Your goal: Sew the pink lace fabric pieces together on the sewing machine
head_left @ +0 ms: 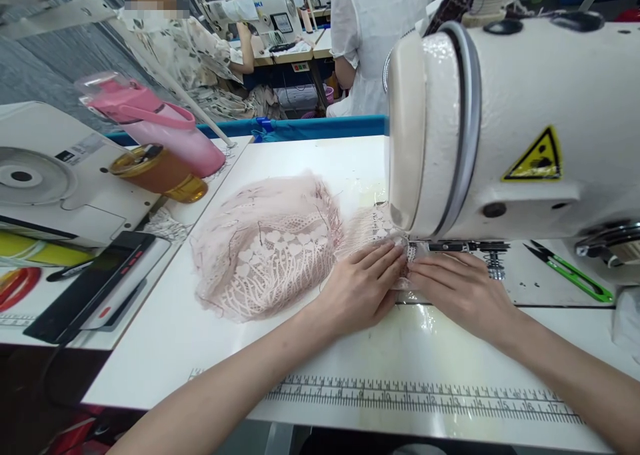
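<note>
Pale pink lace fabric (280, 255) lies bunched on the white sewing table, and a narrow part of it runs right to beneath the head of the sewing machine (500, 128). My left hand (367, 285) is closed on the lace just left of the needle area, fingers pressed together over it. From the right, my right hand (463, 295) meets it with bent fingers closed on the edge of the same lace. The fingertips of both hands nearly touch. Needle and presser foot are mostly hidden behind the machine head and my fingers.
Green thread snips (575, 271) lie right of my right hand. A printed ruler (425, 398) runs along the front edge. At left are a pink bottle (165, 125), an amber cup (160, 171), a black device (95, 281) and another machine (45, 175). Two people sit beyond.
</note>
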A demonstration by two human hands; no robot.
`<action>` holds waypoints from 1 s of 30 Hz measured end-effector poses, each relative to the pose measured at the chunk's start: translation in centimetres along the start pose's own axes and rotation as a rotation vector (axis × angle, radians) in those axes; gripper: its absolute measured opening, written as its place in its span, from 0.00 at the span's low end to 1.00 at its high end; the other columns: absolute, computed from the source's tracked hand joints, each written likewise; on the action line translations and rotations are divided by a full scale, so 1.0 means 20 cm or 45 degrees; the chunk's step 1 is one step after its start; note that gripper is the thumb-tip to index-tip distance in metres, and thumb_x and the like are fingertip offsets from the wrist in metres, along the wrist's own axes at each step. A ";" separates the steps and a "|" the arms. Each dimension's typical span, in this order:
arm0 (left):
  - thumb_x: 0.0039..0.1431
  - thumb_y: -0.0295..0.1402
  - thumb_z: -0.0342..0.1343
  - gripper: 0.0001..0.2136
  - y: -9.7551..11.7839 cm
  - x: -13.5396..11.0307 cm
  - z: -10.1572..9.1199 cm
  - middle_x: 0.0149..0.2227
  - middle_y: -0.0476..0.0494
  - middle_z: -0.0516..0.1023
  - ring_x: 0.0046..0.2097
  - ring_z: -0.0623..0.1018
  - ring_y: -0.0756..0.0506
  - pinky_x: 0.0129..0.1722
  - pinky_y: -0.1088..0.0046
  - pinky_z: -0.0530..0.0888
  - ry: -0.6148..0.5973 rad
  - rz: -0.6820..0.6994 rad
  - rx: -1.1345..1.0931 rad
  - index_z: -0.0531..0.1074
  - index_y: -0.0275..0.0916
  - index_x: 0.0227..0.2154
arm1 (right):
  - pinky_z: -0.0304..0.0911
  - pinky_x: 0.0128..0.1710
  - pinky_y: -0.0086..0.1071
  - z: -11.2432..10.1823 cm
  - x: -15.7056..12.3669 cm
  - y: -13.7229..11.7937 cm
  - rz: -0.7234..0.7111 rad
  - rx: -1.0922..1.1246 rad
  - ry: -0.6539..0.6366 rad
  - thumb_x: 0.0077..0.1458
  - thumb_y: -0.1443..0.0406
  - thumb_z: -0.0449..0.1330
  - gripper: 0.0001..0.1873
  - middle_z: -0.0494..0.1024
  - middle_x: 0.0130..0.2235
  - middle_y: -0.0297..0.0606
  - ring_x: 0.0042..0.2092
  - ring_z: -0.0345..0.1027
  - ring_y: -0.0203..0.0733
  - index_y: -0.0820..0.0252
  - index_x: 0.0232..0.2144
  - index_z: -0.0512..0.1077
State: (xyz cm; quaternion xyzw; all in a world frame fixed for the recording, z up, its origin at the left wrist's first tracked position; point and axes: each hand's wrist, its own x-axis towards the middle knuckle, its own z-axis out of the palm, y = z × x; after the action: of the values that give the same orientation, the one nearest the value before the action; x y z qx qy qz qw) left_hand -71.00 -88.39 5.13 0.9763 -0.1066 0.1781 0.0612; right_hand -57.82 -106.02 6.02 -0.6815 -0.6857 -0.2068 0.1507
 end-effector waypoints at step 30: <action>0.68 0.38 0.43 0.20 0.04 0.03 0.02 0.58 0.38 0.69 0.61 0.67 0.40 0.59 0.59 0.66 -0.017 -0.098 0.140 0.65 0.35 0.57 | 0.66 0.32 0.27 0.01 -0.05 0.10 0.046 -0.214 -0.037 0.58 0.74 0.55 0.15 0.78 0.47 0.35 0.40 0.73 0.34 0.60 0.45 0.74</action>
State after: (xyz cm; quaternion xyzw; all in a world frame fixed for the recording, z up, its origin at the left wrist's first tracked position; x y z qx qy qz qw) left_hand -70.54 -89.29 5.03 0.9827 -0.0593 0.1747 0.0136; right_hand -55.83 -106.77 5.60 -0.7068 -0.6556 -0.2512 0.0867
